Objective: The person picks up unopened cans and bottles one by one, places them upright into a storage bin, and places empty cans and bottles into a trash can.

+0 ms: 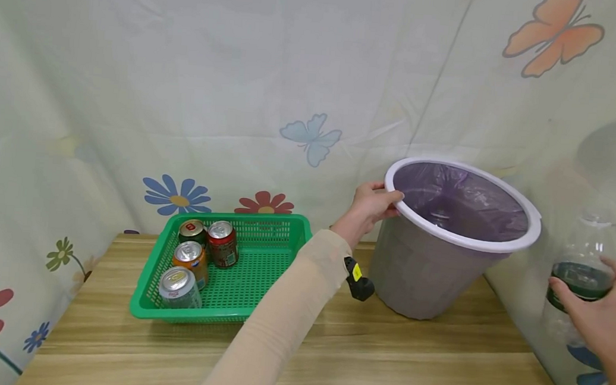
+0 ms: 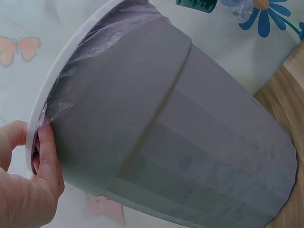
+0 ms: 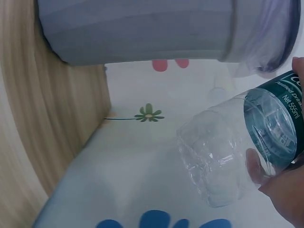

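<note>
My left hand [image 1: 367,210] pinches the white rim [image 1: 460,242] of a grey trash bin [image 1: 420,272] lined with a purple plastic bag [image 1: 479,198]. The bin leans to the right over the table. In the left wrist view, the thumb stays outside the rim while fingers [image 2: 47,154] curl under it. At far right, my right hand [image 1: 602,314] grips a clear plastic water bottle [image 3: 213,152] around its dark green label [image 3: 280,109]. That bottle is held beside the bin, off the table's right edge. Something clear and bottle-like [image 1: 439,216] lies deep inside the bin.
A green plastic basket [image 1: 219,314] sits on the wooden table [image 1: 360,363] left of the bin. Several drink cans stand along its left side, including a red can [image 1: 222,246] and an orange can [image 1: 192,259]. A patterned curtain [image 1: 240,92] hangs behind and at both sides.
</note>
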Demonstrator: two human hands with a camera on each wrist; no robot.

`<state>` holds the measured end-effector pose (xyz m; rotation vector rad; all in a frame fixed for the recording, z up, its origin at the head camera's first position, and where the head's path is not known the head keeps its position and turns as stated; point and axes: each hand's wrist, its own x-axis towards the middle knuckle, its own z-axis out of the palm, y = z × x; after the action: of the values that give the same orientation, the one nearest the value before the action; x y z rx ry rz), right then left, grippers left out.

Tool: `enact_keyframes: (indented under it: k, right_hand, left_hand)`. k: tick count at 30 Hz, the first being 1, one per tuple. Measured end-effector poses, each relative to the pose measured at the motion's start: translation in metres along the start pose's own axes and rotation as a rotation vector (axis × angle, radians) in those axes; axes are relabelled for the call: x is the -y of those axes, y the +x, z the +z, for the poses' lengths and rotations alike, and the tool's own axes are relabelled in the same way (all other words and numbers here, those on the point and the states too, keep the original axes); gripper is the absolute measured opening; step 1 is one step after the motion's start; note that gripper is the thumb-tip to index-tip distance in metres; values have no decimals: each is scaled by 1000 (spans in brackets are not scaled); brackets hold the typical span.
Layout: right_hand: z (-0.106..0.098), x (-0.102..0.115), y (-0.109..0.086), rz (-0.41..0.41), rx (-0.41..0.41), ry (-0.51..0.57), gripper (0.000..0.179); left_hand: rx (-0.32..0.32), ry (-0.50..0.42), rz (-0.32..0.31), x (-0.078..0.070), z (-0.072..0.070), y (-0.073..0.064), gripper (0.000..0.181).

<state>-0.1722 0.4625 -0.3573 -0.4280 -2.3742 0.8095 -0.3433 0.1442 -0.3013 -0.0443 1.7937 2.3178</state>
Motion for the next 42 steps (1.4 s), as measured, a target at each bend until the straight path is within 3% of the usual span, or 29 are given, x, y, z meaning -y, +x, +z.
enact_keyframes:
  k: [10, 13, 17, 20, 24, 29, 32, 37, 40, 42]
  right_hand:
    - [-8, 12, 8, -42, -24, -25, 81]
    - [-4, -10, 21, -64, -62, -38, 82]
    - [6, -64, 54, -119, -115, -74, 87]
    - [9, -88, 73, -163, -131, -84, 92]
    - [2, -76, 80, -192, -121, -90, 85]
    - [-8, -48, 84, -264, -182, -113, 78]
    - [-10, -54, 98, -280, -228, -151, 83]
    - [-8, -80, 128, -272, -237, -193, 94]
    - [-10, -78, 132, -286, -229, -194, 93]
    - [-15, -61, 125, -300, -232, -194, 88]
  left_hand:
    - [0, 0, 1, 0, 0, 0, 42]
    - [0, 5, 1, 0, 0, -1, 42]
    - [-4, 12, -3, 0, 0, -1, 42]
    - [-8, 18, -10, 0, 0, -1, 42]
    - [-9, 19, -14, 0, 0, -1, 42]
    - [-4, 24, -15, -1, 0, -1, 43]
    - [-4, 21, -13, -1, 0, -1, 43]
    - [-9, 9, -10, -1, 0, -1, 43]
    - [-12, 10, -13, -1, 1, -2, 43]
    - [-12, 8, -15, -1, 1, -2, 43]
